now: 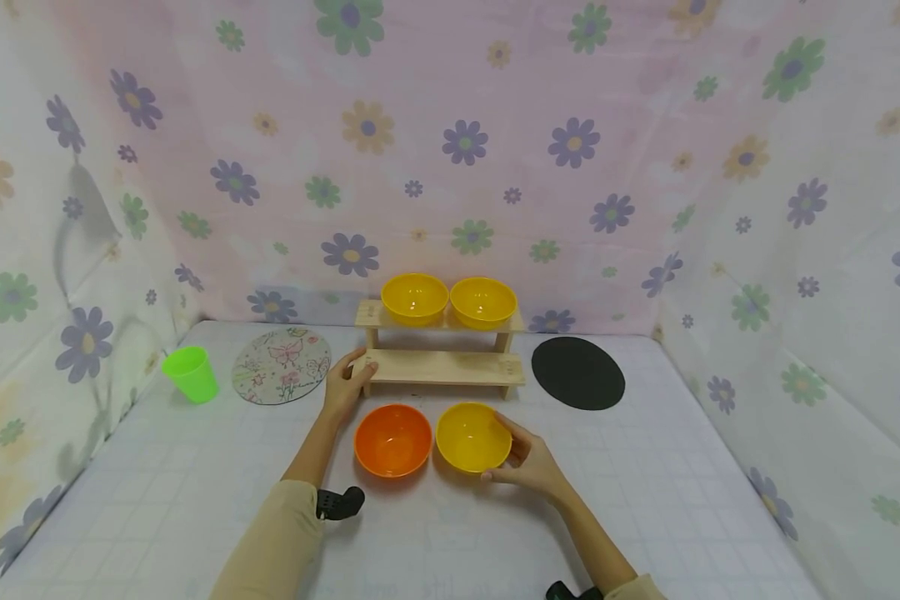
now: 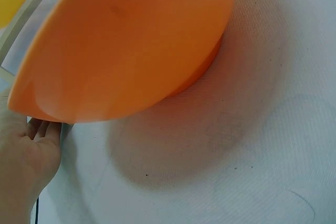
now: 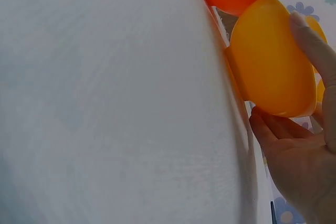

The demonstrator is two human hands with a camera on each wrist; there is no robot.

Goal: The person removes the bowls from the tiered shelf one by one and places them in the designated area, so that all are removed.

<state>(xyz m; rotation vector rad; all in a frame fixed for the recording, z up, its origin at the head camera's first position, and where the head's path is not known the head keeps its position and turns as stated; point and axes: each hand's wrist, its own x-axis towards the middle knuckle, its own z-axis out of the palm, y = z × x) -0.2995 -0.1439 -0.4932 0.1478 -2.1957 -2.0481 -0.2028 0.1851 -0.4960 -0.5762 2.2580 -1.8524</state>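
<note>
In the head view my left hand (image 1: 345, 387) holds the left end of the lower step of a two-tier wooden shelf (image 1: 435, 367). My right hand (image 1: 532, 467) curls round the right side of a yellow bowl (image 1: 472, 437) in front of that shelf. The right wrist view shows the thumb against this yellow bowl (image 3: 273, 61), with the other fingers by its side near the base. Just left of it an orange bowl (image 1: 393, 442) sits upright on the table; it hides part of my left hand (image 2: 31, 156) in the left wrist view.
Two more yellow bowls, one left (image 1: 415, 300) and one right (image 1: 483, 303), stand on the upper step. A green cup (image 1: 192, 375) and a round butterfly-patterned mat (image 1: 281, 367) lie to the left. A round black mat (image 1: 577, 372) is at the right. Flowered cloth walls (image 1: 435, 167) enclose the table.
</note>
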